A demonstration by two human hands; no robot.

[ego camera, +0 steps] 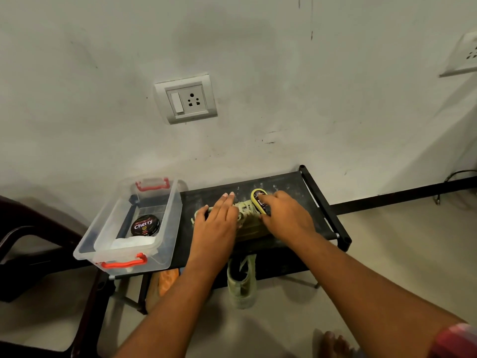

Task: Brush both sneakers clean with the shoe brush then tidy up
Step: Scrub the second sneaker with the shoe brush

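Note:
A pale green sneaker [249, 223] lies on the black shoe rack [291, 187], mostly covered by my hands. My left hand [216, 220] rests flat on its heel end with straight fingers. My right hand [284, 218] grips a yellow-edged shoe brush [259, 200] and holds it against the laces. The second pale green sneaker [242, 288] stands toe-down on the floor below the rack's front edge.
A clear plastic box [165, 228] with red handles sits on the rack's left end, holding a black polish tin [145, 224] and a white cloth [131, 242]. A dark chair [38, 244] stands at the left. A bare foot [333, 344] shows at the bottom. The wall is close behind.

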